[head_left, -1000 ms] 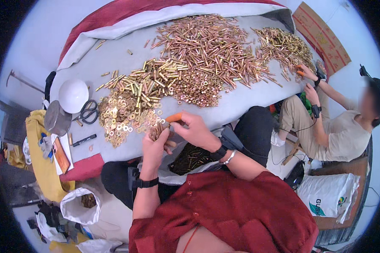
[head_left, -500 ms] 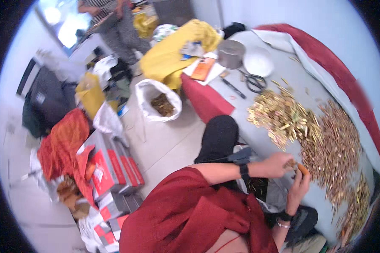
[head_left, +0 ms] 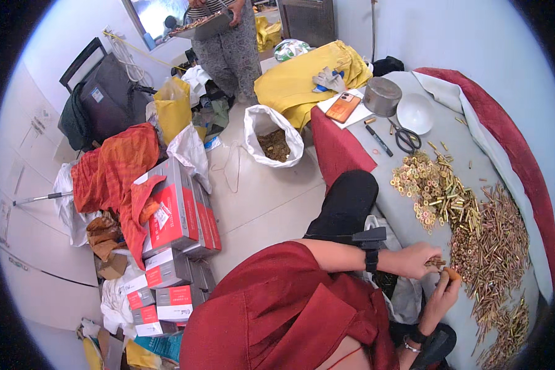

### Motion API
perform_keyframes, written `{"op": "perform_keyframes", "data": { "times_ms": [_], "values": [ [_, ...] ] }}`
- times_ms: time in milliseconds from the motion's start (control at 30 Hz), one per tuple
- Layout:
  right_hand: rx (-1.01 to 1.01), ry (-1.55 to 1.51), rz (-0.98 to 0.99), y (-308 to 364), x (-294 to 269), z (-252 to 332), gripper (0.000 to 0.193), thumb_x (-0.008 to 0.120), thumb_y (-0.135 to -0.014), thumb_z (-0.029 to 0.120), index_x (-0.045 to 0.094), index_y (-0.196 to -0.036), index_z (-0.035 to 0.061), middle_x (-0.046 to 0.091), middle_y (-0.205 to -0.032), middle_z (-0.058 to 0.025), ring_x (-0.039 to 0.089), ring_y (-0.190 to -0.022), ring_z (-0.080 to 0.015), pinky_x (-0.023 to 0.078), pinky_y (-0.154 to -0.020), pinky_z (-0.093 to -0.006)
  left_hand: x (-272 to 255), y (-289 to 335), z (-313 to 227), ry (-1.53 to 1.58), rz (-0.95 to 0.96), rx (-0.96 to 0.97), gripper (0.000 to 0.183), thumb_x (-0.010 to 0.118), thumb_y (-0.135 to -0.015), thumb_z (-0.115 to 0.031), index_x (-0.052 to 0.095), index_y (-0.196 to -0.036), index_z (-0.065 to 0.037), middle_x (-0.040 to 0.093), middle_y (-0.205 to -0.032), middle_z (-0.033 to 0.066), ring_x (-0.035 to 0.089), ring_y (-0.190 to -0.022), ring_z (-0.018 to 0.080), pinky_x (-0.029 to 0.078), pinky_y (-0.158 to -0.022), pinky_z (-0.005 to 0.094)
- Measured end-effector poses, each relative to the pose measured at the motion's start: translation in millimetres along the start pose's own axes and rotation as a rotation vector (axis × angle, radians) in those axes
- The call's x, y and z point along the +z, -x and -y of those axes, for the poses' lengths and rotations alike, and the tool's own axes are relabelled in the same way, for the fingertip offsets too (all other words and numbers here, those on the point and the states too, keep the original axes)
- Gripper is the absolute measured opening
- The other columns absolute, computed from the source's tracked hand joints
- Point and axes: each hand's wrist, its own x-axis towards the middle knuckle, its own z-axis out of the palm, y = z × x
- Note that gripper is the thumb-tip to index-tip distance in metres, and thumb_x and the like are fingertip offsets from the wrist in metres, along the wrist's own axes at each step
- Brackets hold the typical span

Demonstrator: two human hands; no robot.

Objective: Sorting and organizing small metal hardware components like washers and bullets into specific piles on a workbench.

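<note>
Copper-coloured metal pieces (head_left: 435,262) poke out of your left grip (head_left: 406,259), closed around them on the near side of the white bowl (head_left: 415,115), well apart from it. Your right grip (head_left: 443,296) curls just beside that bunch, with an orange cover (head_left: 452,274) on one finger; I cannot tell whether it pinches a piece. Between the bowl and your left grip, a heap of brass-coloured rings (head_left: 420,179) spreads over the grey-covered table (head_left: 391,200). A pile of slim copper-coloured tubes (head_left: 499,240) lies nearer you and right of the bowl. A round metal tin (head_left: 382,97) stands left of the bowl, and black-handled scissors (head_left: 403,131) lie just on its near side.
</note>
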Motion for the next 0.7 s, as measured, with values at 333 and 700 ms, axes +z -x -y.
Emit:
{"op": "perform_keyframes", "data": {
  "times_ms": [333, 700],
  "values": [
    [0.191, -1.009, 0.19, -13.9, 28.2, -0.8, 0.057, 0.026, -0.098, 0.043, 0.049, -0.125, -0.002, 0.055, -0.121, -0.0142, 0.053, -0.108, -0.0241, 0.041, -0.091, -0.0365, -19.6, -1.2, -17.9, 0.613, -0.049, -0.441, 0.021, 0.058, -0.088, -0.02, 0.057, -0.097, -0.001, 0.062, -0.078, 0.0053, 0.057, -0.054, 0.0093, 0.043, -0.041, 0.0202],
    [0.223, -1.184, 0.069, -10.7, 24.2, -29.8, 0.07, 0.018, -0.095, 0.053, 0.052, -0.117, -0.0049, 0.059, -0.112, -0.0167, 0.053, -0.103, -0.0243, 0.041, -0.088, -0.0389, -11.9, -8.4, 0.7, 0.741, -0.051, -0.463, 0.019, 0.061, -0.088, -0.02, 0.057, -0.094, -0.002, 0.063, -0.077, 0.0076, 0.057, -0.05, 0.0114, 0.041, -0.036, 0.0206]
  ]
}}
